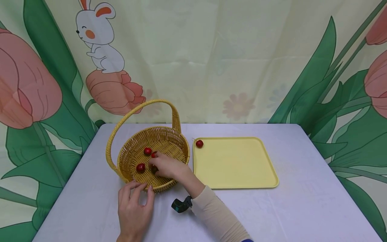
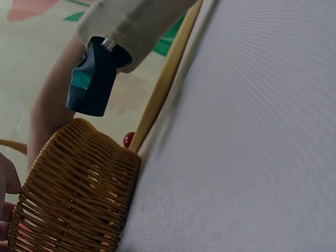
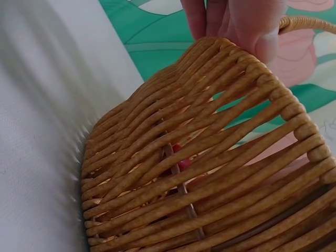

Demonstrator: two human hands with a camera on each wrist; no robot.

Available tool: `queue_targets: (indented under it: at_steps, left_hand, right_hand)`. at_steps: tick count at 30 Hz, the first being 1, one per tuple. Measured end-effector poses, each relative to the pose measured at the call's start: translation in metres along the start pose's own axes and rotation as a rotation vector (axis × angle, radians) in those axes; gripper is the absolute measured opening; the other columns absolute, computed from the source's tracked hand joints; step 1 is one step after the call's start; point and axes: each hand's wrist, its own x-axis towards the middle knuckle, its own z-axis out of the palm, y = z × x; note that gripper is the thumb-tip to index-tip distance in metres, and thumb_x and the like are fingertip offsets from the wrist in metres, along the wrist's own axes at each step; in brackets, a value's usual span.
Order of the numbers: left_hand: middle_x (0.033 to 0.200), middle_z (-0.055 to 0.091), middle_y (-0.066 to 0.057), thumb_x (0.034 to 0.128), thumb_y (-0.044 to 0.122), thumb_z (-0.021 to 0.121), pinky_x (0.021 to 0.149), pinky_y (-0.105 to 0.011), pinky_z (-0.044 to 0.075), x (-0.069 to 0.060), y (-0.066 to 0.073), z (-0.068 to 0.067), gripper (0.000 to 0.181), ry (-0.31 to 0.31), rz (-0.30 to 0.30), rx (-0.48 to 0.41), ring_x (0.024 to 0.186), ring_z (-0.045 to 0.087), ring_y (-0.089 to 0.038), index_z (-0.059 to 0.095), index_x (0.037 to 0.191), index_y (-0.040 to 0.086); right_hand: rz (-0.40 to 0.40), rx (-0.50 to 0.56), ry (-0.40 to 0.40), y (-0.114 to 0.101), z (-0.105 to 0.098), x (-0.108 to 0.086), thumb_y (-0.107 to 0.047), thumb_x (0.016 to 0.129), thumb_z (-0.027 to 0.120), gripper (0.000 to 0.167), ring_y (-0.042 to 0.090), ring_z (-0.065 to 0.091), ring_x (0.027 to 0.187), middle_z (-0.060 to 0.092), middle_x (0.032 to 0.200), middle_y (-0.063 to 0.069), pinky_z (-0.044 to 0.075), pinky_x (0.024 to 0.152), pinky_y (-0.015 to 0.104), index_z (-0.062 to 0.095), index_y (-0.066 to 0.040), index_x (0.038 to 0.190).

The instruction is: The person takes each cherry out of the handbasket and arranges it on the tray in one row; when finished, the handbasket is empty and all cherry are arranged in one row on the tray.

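A wicker basket [image 1: 133, 141] stands on the left of the table, tilted a little, with cherries [image 1: 140, 168] inside. My right hand [image 1: 169, 167] reaches over its right rim, thumb and fingers around a dark cherry [image 1: 154, 169]; another cherry [image 1: 154, 154] lies beside the fingertips. My left hand [image 1: 134, 205] holds the near rim; in the right wrist view its fingers and thumb [image 3: 262, 31] straddle the woven edge [image 3: 262, 79]. A single cherry [image 1: 199, 144] rests in the top left corner of a yellow tray [image 1: 235, 163]. The left wrist view shows the basket's outer side [image 2: 73, 194].
The tray lies just right of the basket. The basket's tall handle [image 1: 118, 129] arches above its left and back. A black device [image 1: 182, 204] sits at the right sleeve's cuff. A patterned curtain [image 1: 196, 60] hangs behind the white-covered table [image 1: 272, 215].
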Motion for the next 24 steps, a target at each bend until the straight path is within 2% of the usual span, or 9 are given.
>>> queue_targets:
  at_steps: [9,17,24]
  left_hand:
    - [0.092,0.063,-0.014,0.0721,0.009,0.080,0.090,-0.047,0.045,0.000,-0.001,0.001,0.020,0.014,0.015,-0.011,0.102,0.058,-0.036,0.075,0.085,-0.005]
    - [0.093,0.062,-0.014,0.0736,0.009,0.080,0.091,-0.048,0.045,0.000,0.001,-0.001,0.019,-0.005,-0.003,0.006,0.102,0.057,-0.035,0.074,0.085,-0.006]
    - [0.093,0.062,-0.015,0.0744,0.009,0.080,0.091,-0.049,0.046,0.000,0.001,-0.002,0.020,-0.020,-0.012,0.011,0.102,0.057,-0.035,0.074,0.086,-0.006]
  right_hand:
    - [0.015,-0.043,-0.007,-0.001,0.000,0.001,-0.020,0.092,0.072,0.027,0.007,0.060,0.092,0.059,0.119,0.003,0.052,0.078,0.019,0.068,-0.015,0.118]
    - [-0.021,0.034,0.027,0.000,-0.003,-0.002,-0.017,0.092,0.072,0.030,0.006,0.057,0.090,0.058,0.116,0.002,0.050,0.076,0.017,0.066,-0.018,0.121]
    - [-0.065,0.097,0.091,0.005,-0.011,-0.005,-0.010,0.092,0.070,0.036,0.010,0.060,0.104,0.064,0.119,0.001,0.052,0.088,0.019,0.064,-0.017,0.126]
